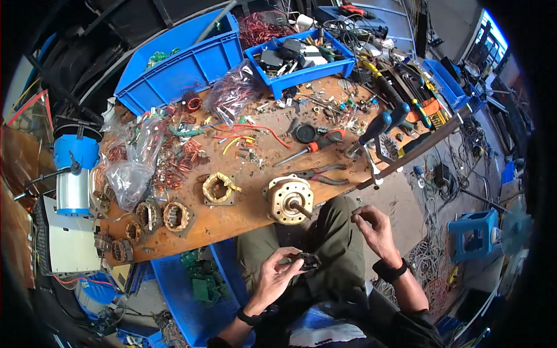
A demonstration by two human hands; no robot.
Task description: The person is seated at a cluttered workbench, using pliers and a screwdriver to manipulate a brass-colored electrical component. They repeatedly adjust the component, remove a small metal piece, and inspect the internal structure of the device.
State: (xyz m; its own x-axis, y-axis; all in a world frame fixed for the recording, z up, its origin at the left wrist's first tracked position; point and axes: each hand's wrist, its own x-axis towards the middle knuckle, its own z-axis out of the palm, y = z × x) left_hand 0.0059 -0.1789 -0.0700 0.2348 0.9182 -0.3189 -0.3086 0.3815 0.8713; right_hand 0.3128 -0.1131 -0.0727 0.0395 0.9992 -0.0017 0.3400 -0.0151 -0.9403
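Head view: black part (pixel 310 262) over the lap (pixel 336 240), gold-coloured motor body (pixel 290 200) at the desk (pixel 261 165) edge

Left hand (pixel 275 278), lower centre of the frame: thumb and fingers grasping the small dark part, which sits out at the fingertips above the trousers. Right hand (pixel 377 232), right of centre: fingers drawn together in a pinch, raised and well apart from the left. Cannot tell whether something small sits in that pinch.

Motor body near the middle of the frame, on the desk's front edge, shaft pointing toward the lower right. Pliers (pixel 310 174) just beside it; screwdriver (pixel 328 140) with red-and-black handle above them. Wound ring (pixel 219 188) to the left.

Risks, as I judge them. The dark part is held only at the fingertips; a loose grip could drop it onto the lap or between the knees. The motor body looks exposed at the edge: a lifted knee or a sweeping forearm could tip it off. A careless reach for the pliers might jolt it too. Any small piece let go on the right could vanish among the tangled cables (pixel 432 255), lower right of the frame.
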